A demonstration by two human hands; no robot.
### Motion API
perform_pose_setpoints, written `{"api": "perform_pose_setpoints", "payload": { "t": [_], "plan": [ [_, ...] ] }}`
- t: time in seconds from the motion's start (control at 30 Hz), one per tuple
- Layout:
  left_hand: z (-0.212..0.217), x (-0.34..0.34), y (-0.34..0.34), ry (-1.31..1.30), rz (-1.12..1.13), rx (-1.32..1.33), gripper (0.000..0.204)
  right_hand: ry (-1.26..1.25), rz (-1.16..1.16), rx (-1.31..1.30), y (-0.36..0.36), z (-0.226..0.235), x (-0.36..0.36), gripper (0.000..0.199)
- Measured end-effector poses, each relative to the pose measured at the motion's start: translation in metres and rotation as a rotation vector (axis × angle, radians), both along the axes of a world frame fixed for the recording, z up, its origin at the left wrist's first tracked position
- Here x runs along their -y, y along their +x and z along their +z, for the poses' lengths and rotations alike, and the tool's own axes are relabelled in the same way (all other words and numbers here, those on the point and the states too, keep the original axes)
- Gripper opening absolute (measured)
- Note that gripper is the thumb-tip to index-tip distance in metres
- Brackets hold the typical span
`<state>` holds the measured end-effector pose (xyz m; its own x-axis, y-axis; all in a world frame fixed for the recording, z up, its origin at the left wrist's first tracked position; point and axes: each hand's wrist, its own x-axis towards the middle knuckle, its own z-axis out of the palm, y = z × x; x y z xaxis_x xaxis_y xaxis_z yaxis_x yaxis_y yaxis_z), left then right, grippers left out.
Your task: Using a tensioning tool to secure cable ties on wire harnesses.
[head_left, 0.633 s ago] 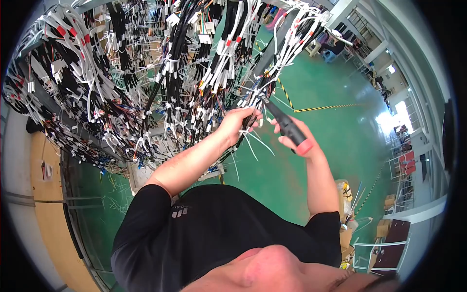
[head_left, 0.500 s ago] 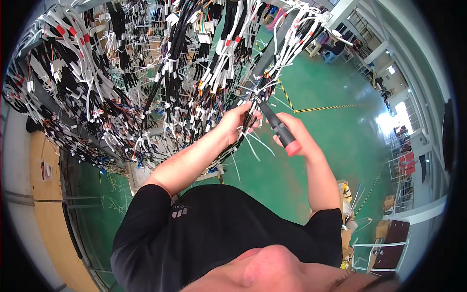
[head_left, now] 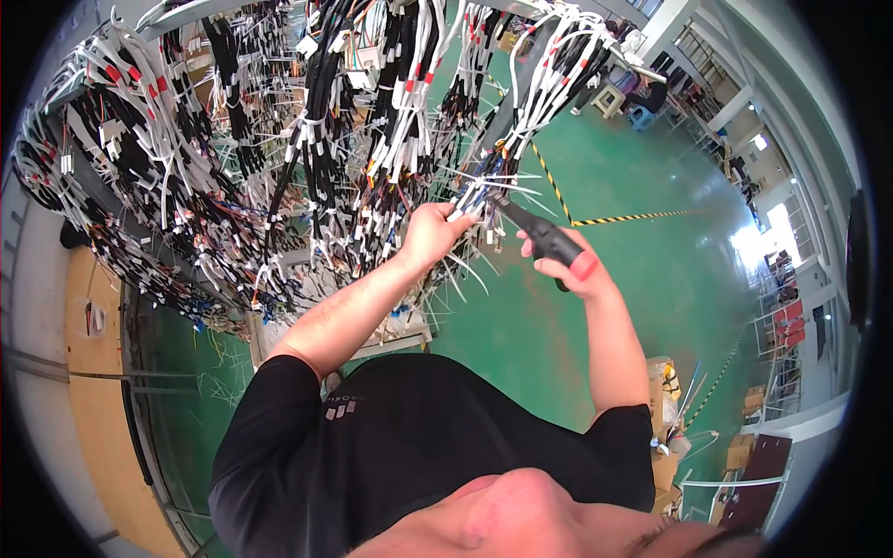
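My left hand [head_left: 431, 234] is closed round the lower part of a wire harness bundle [head_left: 484, 181], thumb along its near side. This bundle of black, white and coloured wires hangs from the right end of the rack. Several white cable ties [head_left: 507, 177] circle it, their long tails sticking out sideways. In my right hand [head_left: 569, 270] is a black cable tie gun [head_left: 544, 237] with a red rear end, fingers wrapped round its grip. The gun's nose touches or nearly touches the bundle just right of my left fingertips; whether a tie sits in it cannot be made out.
Many other wire harnesses [head_left: 316, 139] hang thickly from a grey metal rack [head_left: 177, 14] on the left. A pale tray [head_left: 391, 344] is below them. Yellow-black tape [head_left: 642, 217] marks the green floor. Cardboard boxes [head_left: 662, 465] stand by my right elbow.
The cable tie gun has swung its rear end right and slightly up, lying flatter. My left hand has shifted a little left and down and turned, still on the bundle.
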<state>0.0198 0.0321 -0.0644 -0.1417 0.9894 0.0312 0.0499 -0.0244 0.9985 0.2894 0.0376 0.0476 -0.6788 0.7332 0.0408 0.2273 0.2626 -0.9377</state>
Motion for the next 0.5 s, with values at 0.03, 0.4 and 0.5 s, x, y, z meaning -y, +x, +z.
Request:
{"api": "perform_pose_setpoints", "payload": {
  "t": [0.03, 0.4, 0.5],
  "plan": [
    [-0.001, 0.002, -0.003, 0.087, 0.030, -0.136, 0.024, -0.103, -0.056, -0.065, 0.003, -0.001, -0.003, 0.048],
    [0.006, 0.001, 0.004, 0.007, -0.074, 0.395, 0.024, -0.258, 0.087, -0.168, 0.001, 0.023, -0.054, 0.049],
    [-0.001, -0.009, 0.004, 0.009, -0.069, 0.437, 0.022, -0.250, 0.110, -0.106, -0.002, 0.031, -0.063, 0.052]
  ]
}}
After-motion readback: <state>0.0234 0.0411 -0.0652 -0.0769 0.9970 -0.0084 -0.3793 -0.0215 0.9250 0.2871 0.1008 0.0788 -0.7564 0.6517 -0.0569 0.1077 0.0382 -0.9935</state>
